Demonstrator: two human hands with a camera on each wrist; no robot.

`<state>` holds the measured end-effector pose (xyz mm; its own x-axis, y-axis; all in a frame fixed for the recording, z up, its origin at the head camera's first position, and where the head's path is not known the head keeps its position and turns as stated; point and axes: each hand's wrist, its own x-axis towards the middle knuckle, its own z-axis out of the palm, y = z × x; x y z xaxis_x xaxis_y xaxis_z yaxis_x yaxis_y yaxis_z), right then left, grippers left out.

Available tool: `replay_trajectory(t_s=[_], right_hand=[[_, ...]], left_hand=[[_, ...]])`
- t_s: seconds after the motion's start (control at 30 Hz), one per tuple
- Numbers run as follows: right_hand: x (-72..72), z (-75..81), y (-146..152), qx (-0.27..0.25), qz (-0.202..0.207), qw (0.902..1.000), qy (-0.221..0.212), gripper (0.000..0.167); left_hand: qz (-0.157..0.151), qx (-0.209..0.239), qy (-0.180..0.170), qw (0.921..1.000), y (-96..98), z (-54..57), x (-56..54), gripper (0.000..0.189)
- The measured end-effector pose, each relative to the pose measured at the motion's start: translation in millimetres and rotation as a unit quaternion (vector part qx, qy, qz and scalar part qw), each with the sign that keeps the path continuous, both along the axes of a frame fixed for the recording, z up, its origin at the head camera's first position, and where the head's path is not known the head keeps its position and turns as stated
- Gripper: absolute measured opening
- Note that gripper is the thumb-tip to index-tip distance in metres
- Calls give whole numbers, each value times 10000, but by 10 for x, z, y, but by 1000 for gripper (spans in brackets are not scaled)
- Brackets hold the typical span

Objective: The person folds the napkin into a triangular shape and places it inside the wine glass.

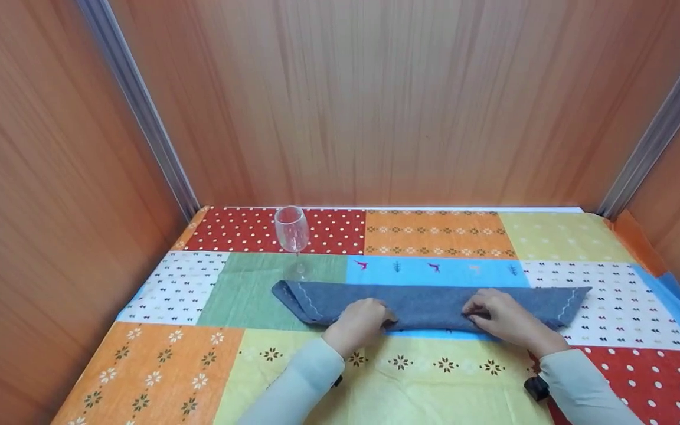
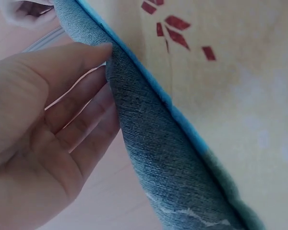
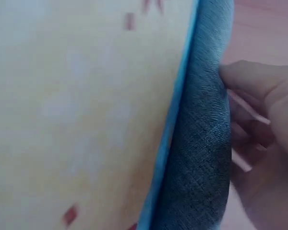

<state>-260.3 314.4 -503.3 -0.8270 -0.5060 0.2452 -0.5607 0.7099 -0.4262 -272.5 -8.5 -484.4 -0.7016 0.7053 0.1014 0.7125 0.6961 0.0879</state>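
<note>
A grey-blue cloth lies folded into a long strip across the table, with white stitching near its slanted ends. At its near edge, left of the middle, my left hand pinches the fabric. In the left wrist view the thumb presses the cloth's edge, and the other fingers reach behind it. Farther right, my right hand holds the cloth with thumb and curled fingers. The right wrist view shows that thumb against the rounded cloth edge; the fingertips are partly hidden behind it.
A clear stemmed wine glass stands upright just behind the cloth's left part. The patchwork tablecloth covers the table. Wood-grain panels enclose the back and both sides.
</note>
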Motion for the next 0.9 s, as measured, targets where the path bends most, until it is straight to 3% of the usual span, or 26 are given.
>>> replay_trajectory(t_s=[0.17,0.43,0.63,0.8,0.9], right_hand=[[110,27,-10,145,79,9992,357,7],[153,-36,20,433,-275,9987,12,21],[109,-33,-21,576,-317,9978,-72,18],[85,-35,-12,552,-265,9981,-103,14],[77,-51,2,493,-260,9984,-72,12]], left_hand=[[-146,31,-344,9993,-51,-1,-61,28],[-204,53,-973,9950,-106,-6,-132,39],[-115,242,-1080,9938,-103,-40,-170,39],[-222,274,-921,9951,-106,-34,-210,33],[-257,427,-1015,9936,-126,-30,-247,30]])
